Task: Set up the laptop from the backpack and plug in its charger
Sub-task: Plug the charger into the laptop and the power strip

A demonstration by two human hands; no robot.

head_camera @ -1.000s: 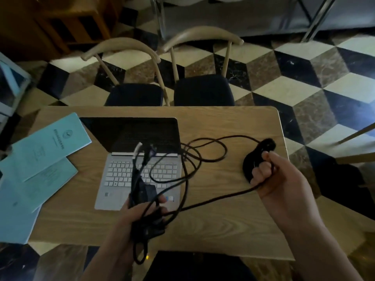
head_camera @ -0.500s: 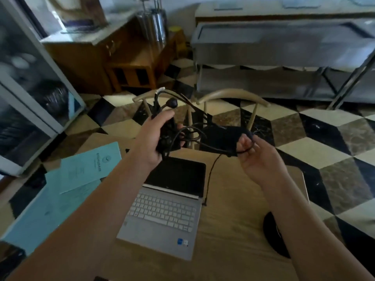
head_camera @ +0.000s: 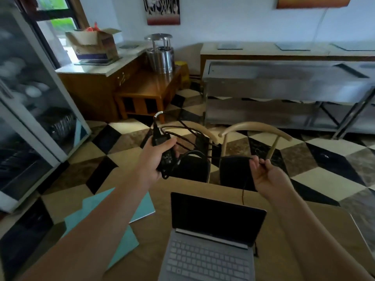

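The desk (head_camera: 284, 224) carries the open laptop (head_camera: 211, 240) at its near edge, screen dark, lid upright, silver keyboard toward the person. So the laptop is set up, and the step in hand seems to be untangling the charger.

The charger (head_camera: 165, 157), a black brick with tangled black cable (head_camera: 188, 130), is in the air beyond the far edge of the desk, above 2 chairs (head_camera: 253, 134). The left hand (head_camera: 160, 159) grips the brick, fingers curled round it. The right hand (head_camera: 265, 175) pinches 1 strand of cable, which hangs down behind the screen.

The next move probably calls for freeing the loops and finding the plug end and a socket; no socket is visible.
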